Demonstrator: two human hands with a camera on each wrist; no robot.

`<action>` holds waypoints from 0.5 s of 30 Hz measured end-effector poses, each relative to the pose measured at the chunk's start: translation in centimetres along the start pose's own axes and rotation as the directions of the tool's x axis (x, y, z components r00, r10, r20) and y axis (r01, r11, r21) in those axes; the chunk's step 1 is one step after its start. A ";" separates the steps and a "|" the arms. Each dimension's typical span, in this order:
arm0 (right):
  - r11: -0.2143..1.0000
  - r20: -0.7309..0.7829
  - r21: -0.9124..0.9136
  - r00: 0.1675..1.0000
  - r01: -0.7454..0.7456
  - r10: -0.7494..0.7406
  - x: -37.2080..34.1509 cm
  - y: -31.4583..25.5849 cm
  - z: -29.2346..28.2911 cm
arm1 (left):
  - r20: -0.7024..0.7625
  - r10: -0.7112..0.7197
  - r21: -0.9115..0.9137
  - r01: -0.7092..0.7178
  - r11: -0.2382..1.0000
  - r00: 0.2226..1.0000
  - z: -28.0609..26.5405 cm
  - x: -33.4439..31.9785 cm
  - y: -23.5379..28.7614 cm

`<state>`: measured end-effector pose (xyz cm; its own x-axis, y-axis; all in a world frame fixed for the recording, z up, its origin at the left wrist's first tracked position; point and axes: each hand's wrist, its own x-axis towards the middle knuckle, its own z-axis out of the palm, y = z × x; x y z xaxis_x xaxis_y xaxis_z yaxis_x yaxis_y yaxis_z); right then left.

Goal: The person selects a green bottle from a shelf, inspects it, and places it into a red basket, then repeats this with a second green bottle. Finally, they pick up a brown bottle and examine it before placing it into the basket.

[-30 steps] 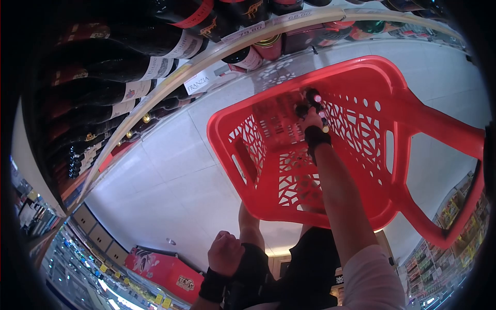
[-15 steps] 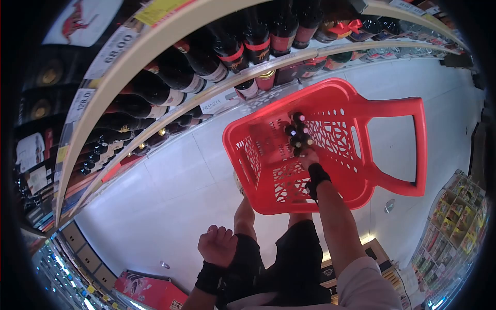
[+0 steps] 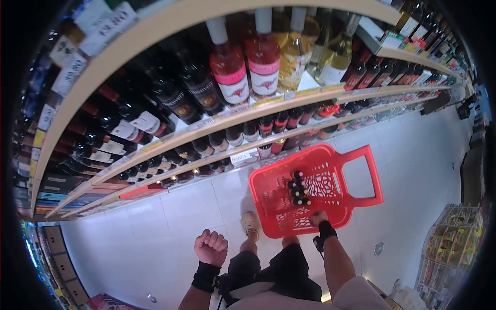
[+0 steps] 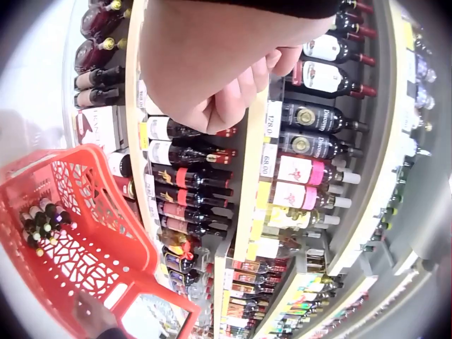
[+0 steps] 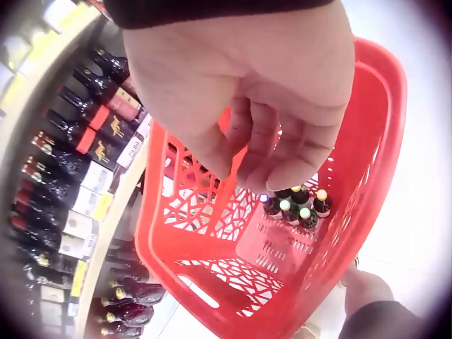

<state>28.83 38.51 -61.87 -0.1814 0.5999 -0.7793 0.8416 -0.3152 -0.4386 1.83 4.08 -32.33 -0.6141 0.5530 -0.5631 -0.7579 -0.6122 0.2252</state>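
A red plastic shopping basket [image 3: 257, 199] with cut-out walls stands on the floor. Several dark bottles [image 3: 298, 191] with light-coloured caps stand grouped inside it. My right hand [image 3: 318, 218] is over the basket's near side, apart from the bottles. In the right wrist view its fingers [image 5: 261, 134] bend loosely with nothing between them, and the bottles show beyond the fingertips. To the left of the basket, my left hand [image 3: 211, 248] is raised with its fingers curled in. Nothing shows in its grasp in the left wrist view, where it overlaps the wine shelves.
Long curved shelves [image 3: 217, 121] of wine bottles with price tags run past the basket's far side. Pink-labelled bottles [image 3: 230, 77] stand on an upper shelf. The basket's handle [image 3: 380, 178] sticks out to the right. A rack of packets [image 3: 447, 243] stands at right.
My right hand has come back from among the bottles towards the basket's near side. The view has lifted, showing more shelves. My left hand stays raised with fingers curled.
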 end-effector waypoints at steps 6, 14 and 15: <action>0.983 -0.053 -0.074 0.983 0.170 -0.174 -7.8 -4.7 -2.3 | 0.199 0.088 -0.096 -0.070 0.993 0.976 2.7 -2.1 4.0; 0.885 -0.208 -0.200 0.865 0.420 -0.457 -12.6 -7.5 -3.5 | 0.253 0.160 -0.108 -0.137 0.985 0.954 4.3 -3.6 7.4; 0.866 -0.221 -0.233 0.843 0.442 -0.490 -14.8 -8.7 -4.0 | 0.260 0.173 -0.108 -0.149 0.983 0.950 4.5 -3.7 7.6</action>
<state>26.23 35.36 -44.76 -0.4525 0.8229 -0.3436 0.7675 0.1632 -0.6199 -2.66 -0.11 -24.89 -0.7718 0.5664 -0.2890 -0.6293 -0.7455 0.2196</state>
